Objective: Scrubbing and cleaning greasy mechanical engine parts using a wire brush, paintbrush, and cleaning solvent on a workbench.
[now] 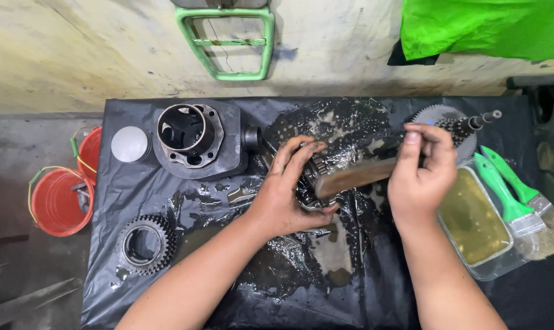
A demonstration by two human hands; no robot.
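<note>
My left hand (292, 189) grips a small greasy gear cluster (313, 174) over the middle of the black plastic sheet (167, 195). My right hand (420, 174) holds a wooden-handled brush (356, 176), its end pressed against the gear part in my left hand. Both hands are smeared with dark oil. Just behind my right hand lies a toothed shaft (472, 124) resting on a round sprocket (439, 113).
A dark engine cylinder (194, 140) and a grey piston (130, 144) sit at the back left, a ring gear (145, 244) at the front left. A clear tray of yellowish liquid (472, 223) with two green-handled brushes (509, 186) stands right. Red buckets (60, 201) stand off the left edge.
</note>
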